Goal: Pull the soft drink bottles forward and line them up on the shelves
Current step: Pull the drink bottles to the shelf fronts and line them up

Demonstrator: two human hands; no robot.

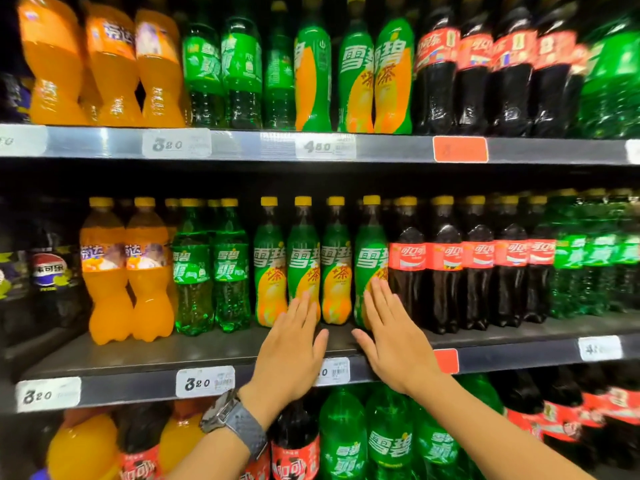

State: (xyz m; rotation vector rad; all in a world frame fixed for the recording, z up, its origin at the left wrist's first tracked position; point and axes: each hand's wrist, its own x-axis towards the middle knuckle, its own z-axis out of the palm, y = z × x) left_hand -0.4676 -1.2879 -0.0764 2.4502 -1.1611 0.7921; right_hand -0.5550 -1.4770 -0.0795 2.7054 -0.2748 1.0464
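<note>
Flat left hand (291, 348) and right hand (394, 341), fingers straight, held apart, seemingly touch two slim, glossy green-and-orange plastic bottles (303, 261) on the dark shelf (138, 355).

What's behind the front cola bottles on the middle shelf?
More yellow caps peek out behind the front cola bottles, so a second row stands there. Its bodies and depth are covered.

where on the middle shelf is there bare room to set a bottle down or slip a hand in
The bare front strip of the middle shelf, widest before the orange bottles and narrowing rightward. Dark gaps part the tea bottles. The cola bottles stand shoulder to shoulder; the top shelf is filled to its edge.
</note>
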